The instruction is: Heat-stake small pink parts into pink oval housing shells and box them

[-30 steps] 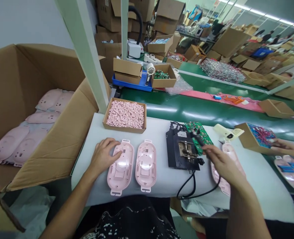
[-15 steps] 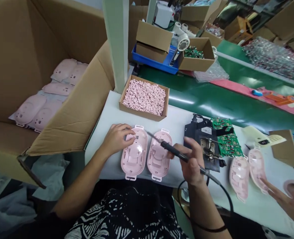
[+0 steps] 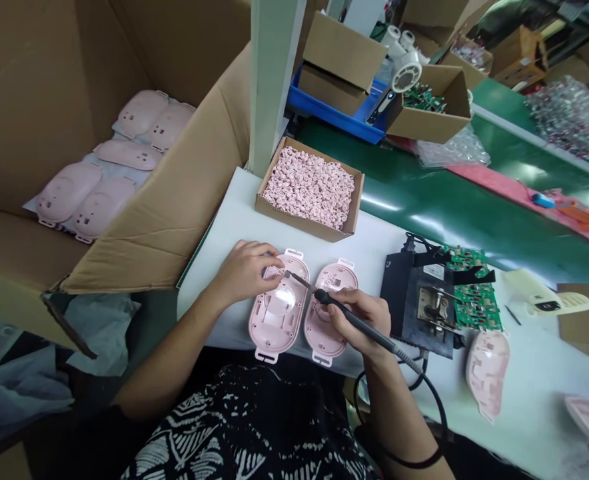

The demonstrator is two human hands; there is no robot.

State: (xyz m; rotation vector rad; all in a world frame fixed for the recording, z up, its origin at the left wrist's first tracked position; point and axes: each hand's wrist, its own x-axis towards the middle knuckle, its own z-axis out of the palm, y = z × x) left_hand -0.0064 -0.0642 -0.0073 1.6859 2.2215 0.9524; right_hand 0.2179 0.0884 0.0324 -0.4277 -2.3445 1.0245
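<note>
Two pink oval plastic shells lie side by side on the white bench. My left hand [image 3: 247,270] rests on the top left of the left shell [image 3: 277,313], fingers curled and pressing on it. My right hand [image 3: 359,320] grips a black soldering iron [image 3: 344,317] like a pen, over the right shell [image 3: 327,307]. The iron's tip touches the upper part of the left shell, close to my left fingertips. Its black cord [image 3: 424,393] runs off toward my right arm.
A small carton of pink parts [image 3: 309,187] sits behind the shells. A black fixture [image 3: 422,303] and green circuit boards [image 3: 474,300] stand to the right, with another pink shell [image 3: 487,373]. A big carton of pink shells [image 3: 99,173] is at the left. The green conveyor [image 3: 449,213] runs behind.
My right hand left the black fixture, picked up the soldering iron and brought its tip onto the left shell. The view dropped closer to the bench. My left hand stayed on the shell.
</note>
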